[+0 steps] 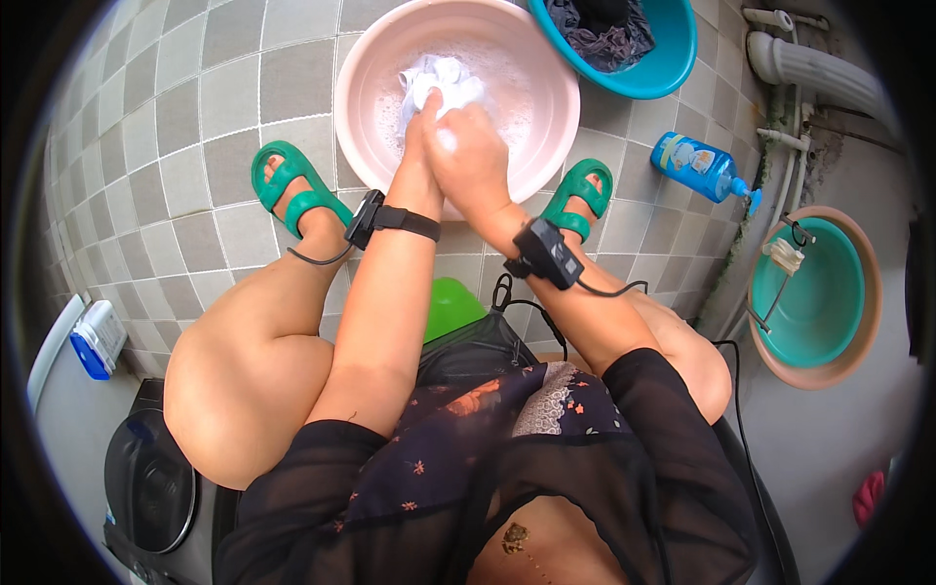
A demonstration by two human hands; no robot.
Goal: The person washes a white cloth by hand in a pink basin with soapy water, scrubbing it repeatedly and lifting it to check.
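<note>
Over a pink plastic basin (351, 95) of sudsy water, both hands are together at a bunched, wet white cloth (446, 80). My left hand (421, 124) grips the cloth, its thumb pointing away from me. Pressed against it, my right hand (469, 150) is closed in a fist on the near side of the cloth, with a dab of foam on its back. The fingers of both hands are partly hidden, and so is the lower part of the cloth. Black devices on straps, the left one (365, 219) and the right one (548, 252), sit on my wrists.
A teal basin (669, 69) with dark cloth touches the pink basin's far right. The blue pump bottle (695, 167) lies on the tiled floor (219, 95). Nested basins (826, 292) hang at right. My feet in green sandals (296, 183) flank the basin; cables run from the wrist devices.
</note>
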